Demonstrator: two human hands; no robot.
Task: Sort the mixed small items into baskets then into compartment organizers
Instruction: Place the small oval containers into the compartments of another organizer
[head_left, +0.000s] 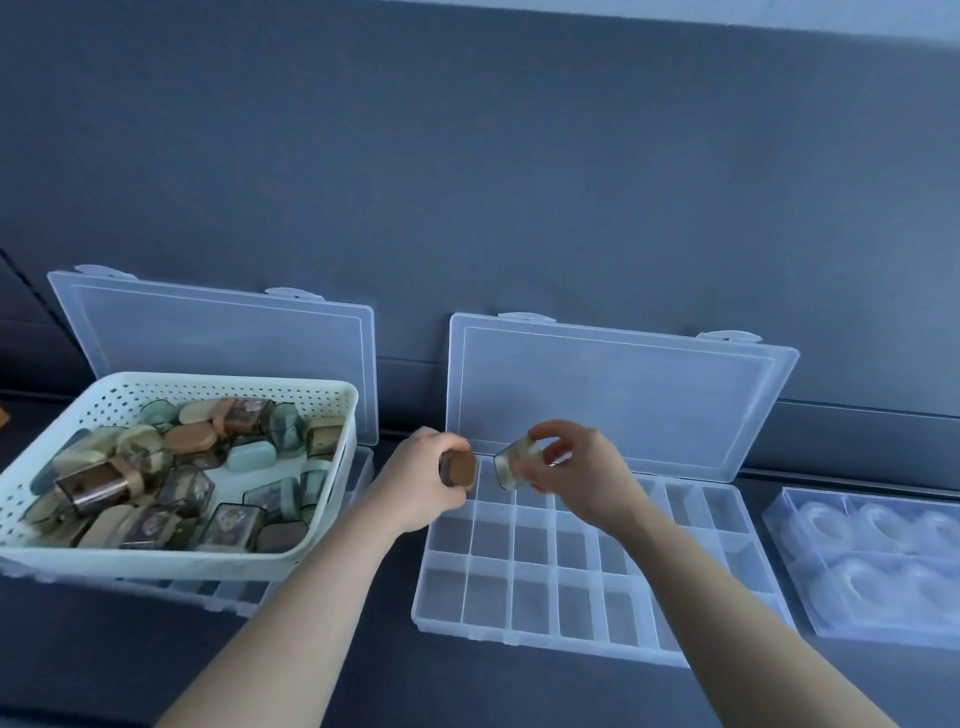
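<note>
Brown box (460, 469), left hand (423, 480) (right hand (577, 475): clear box (511, 463)).

This looks like a home to me: my clear plastic compartment organizer (488, 597) and pale perforated plastic basket (349, 415) sit on a dark grey-blue fabric sofa (363, 675), open lid (613, 395) leaning against its backrest (467, 156).

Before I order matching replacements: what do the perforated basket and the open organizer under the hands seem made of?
Basket: probably moulded plastic, opaque pale mint, matte; holes pierce its walls. Organizer: probably translucent, frosted plastic; the dark surface shows through its floor and lid.
</note>
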